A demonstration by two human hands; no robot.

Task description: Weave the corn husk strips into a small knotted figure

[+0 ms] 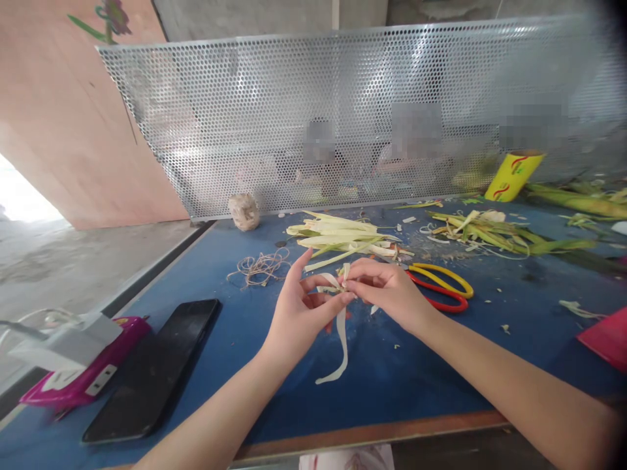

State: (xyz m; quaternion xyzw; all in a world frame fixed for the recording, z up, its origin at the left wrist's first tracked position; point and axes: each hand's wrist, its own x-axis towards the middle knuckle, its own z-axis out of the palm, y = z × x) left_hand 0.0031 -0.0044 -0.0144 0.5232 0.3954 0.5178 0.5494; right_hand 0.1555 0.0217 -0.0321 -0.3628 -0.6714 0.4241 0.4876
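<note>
Pink wall (102, 124) | concrete floor (117, 261) | blue tabletop (289, 408), scraps (504, 328) scattered over it | perforated metal screen (274, 98) along its far side | husk pile (337, 230) beyond the hands | left hand (306, 303), right hand (389, 290): each grip pinching the pale strip (343, 339) between them, tail trailing nearer

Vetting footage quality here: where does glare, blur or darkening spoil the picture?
Head view: glare streaks on the perforated silver metal screen, pixelated blocks over parts of it; head view, left edge: blown-out white; head view, right corners: dark, blurry.
</note>
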